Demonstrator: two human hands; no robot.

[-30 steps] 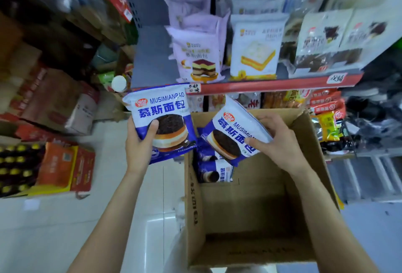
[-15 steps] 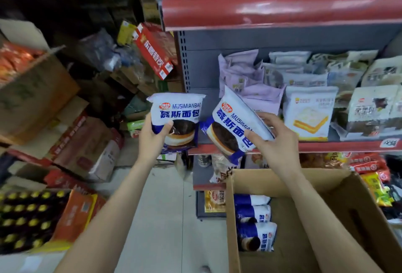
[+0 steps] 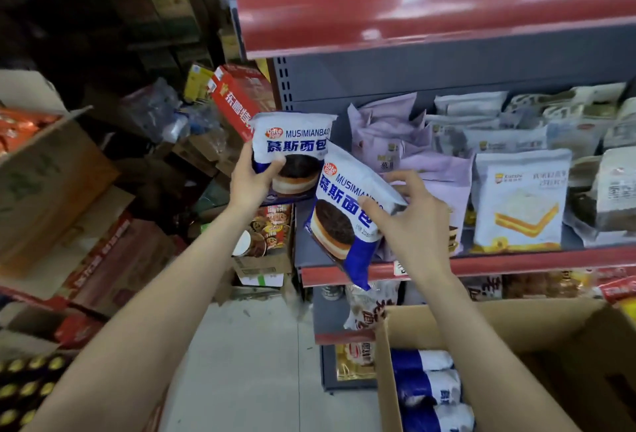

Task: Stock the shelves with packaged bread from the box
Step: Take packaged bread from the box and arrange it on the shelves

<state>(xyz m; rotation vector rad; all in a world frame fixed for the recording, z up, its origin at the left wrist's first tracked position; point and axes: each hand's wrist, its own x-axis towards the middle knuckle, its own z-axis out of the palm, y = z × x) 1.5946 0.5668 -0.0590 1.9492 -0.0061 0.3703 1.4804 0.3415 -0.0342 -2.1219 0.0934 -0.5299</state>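
My left hand (image 3: 253,178) grips an upright blue-and-white bread pack (image 3: 296,146) at the left end of the grey shelf (image 3: 303,246). My right hand (image 3: 409,221) holds a second, tilted blue-and-white bread pack (image 3: 347,211) just in front of the shelf's red front edge, its lower corner hanging below that edge. The cardboard box (image 3: 564,328) sits at the lower right. Three more blue-and-white packs (image 3: 426,383) lie along its left inner wall.
Purple packs (image 3: 389,129) and white cake packs (image 3: 519,204) fill the shelf to the right. A red shelf front (image 3: 430,8) overhangs above. Cartons and boxes (image 3: 51,184) crowd the floor at left, with a red carton (image 3: 237,101) leaning beside the shelf post.
Both hands have lifted the two packs out of the box area up to the shelf's left end. The view has tilted upward, so the box now sits lower.
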